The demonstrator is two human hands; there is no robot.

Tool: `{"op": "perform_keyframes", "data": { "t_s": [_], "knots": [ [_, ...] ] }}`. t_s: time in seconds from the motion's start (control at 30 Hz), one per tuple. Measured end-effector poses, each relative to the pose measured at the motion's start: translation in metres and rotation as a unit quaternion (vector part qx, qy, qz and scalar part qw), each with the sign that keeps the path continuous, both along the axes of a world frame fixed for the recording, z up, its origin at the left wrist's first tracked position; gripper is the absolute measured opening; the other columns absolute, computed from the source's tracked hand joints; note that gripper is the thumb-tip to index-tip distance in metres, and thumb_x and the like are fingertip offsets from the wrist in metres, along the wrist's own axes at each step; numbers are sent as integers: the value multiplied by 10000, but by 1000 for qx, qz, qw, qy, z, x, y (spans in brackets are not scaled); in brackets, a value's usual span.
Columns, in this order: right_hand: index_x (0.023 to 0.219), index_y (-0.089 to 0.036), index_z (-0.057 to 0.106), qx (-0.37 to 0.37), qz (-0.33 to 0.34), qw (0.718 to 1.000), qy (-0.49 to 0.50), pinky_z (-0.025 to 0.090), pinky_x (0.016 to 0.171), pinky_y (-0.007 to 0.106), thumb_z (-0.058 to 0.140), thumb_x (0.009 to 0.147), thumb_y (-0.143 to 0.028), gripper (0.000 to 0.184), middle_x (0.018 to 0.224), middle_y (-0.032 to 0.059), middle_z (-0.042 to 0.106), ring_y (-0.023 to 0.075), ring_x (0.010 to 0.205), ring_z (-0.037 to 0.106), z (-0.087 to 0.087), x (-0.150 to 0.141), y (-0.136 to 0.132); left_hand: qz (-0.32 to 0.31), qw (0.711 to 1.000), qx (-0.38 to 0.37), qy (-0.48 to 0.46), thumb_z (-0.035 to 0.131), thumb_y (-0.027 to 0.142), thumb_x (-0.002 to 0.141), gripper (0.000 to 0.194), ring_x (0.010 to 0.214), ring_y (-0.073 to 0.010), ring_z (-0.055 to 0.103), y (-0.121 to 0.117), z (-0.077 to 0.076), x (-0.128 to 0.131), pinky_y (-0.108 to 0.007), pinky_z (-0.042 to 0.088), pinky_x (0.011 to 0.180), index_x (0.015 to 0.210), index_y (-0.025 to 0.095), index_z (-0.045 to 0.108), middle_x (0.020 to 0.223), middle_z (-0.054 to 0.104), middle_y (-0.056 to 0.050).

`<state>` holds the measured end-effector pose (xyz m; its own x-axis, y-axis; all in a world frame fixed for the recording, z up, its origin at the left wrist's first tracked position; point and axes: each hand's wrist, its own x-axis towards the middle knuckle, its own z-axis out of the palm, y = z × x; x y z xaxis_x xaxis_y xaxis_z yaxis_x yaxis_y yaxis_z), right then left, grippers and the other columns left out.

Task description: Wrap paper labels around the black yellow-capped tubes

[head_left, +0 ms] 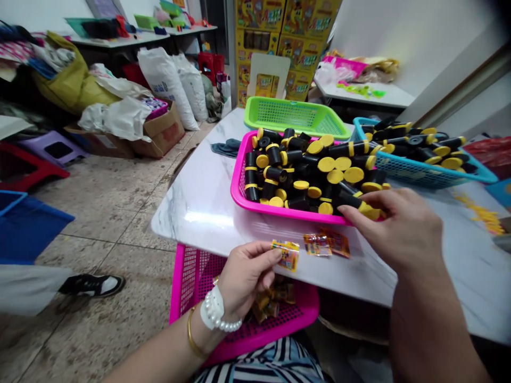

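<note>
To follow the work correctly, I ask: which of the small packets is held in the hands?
The yellow packet pinched in the left hand; the other packets lie on the table or in the lower pink basket.

Bare tabletop (199, 197) lies left of the obstructing, heaped pink basket (287, 211).

No wording, brand or number can be read with certainty. The stacked yellow boxes (261, 15) carry large, colourful characters beside cartoon figures, but the lettering is too blurred to make out. The small packet (291, 257) in the left hand (249, 274) bears dark printing, partly hidden by the thumb and unclear. The orange packets (318, 246) on the desk (211, 226) have tiny, illegible print. Faint blue marks on a white sack (159, 74) are also unreadable.
</note>
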<state>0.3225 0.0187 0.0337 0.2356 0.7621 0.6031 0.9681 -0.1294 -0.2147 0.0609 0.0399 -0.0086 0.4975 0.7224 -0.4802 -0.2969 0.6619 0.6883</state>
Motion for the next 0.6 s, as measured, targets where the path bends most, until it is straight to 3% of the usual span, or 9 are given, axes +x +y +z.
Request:
{"op": "perform_keyframes", "data": {
  "t_s": [0.07, 0.17, 0.23, 0.3, 0.47, 0.6],
  "knots": [
    [1058, -251, 699, -15, 48, 991, 124, 507, 715, 381, 785, 800, -468, 348, 987, 90, 710, 241, 772, 664, 3, -21, -19, 12, 1000, -15, -5, 871, 303, 678, 294, 365, 14, 388, 2, 0, 0, -125, 202, 355, 816, 97, 714, 634, 656, 0],
    [1122, -272, 681, -57, 153, 924, 345, 599, 734, 332, 826, 775, -394, 395, 1038, 58, 743, 232, 840, 727, -2, -52, -47, 19, 999, -30, -4, 860, 285, 697, 284, 360, 16, 384, 2, -1, 0, -124, 203, 350, 837, 93, 704, 633, 646, 8],
    [1111, -259, 689, -78, 201, 878, 427, 631, 757, 313, 829, 781, -327, 365, 1034, 59, 752, 232, 895, 745, -12, -67, -58, 21, 999, -38, -12, 862, 282, 697, 291, 354, 16, 390, 0, -2, 1, -121, 197, 344, 841, 92, 695, 635, 643, 11],
    [1102, -247, 700, -91, 215, 857, 459, 642, 750, 291, 823, 790, -286, 338, 1019, 62, 759, 218, 879, 754, -23, -74, -62, 19, 998, -46, -29, 865, 276, 695, 293, 353, 15, 400, -1, -4, 2, -119, 197, 341, 834, 92, 684, 642, 642, 11],
    [1079, -245, 701, -93, 199, 856, 469, 635, 739, 254, 801, 811, -262, 286, 975, 41, 753, 181, 835, 748, -38, -74, -61, -3, 993, -76, -88, 856, 245, 708, 271, 360, 28, 373, -2, -6, 2, -117, 196, 347, 804, 95, 651, 647, 624, 18],
    [1093, -252, 690, -105, 196, 883, 413, 626, 713, 266, 774, 831, -265, 275, 1007, 53, 738, 200, 897, 731, -35, -74, -61, -8, 993, -80, -92, 856, 253, 712, 280, 370, 24, 386, -2, -9, 2, -124, 183, 353, 804, 99, 641, 646, 610, 23]
  ]
}}
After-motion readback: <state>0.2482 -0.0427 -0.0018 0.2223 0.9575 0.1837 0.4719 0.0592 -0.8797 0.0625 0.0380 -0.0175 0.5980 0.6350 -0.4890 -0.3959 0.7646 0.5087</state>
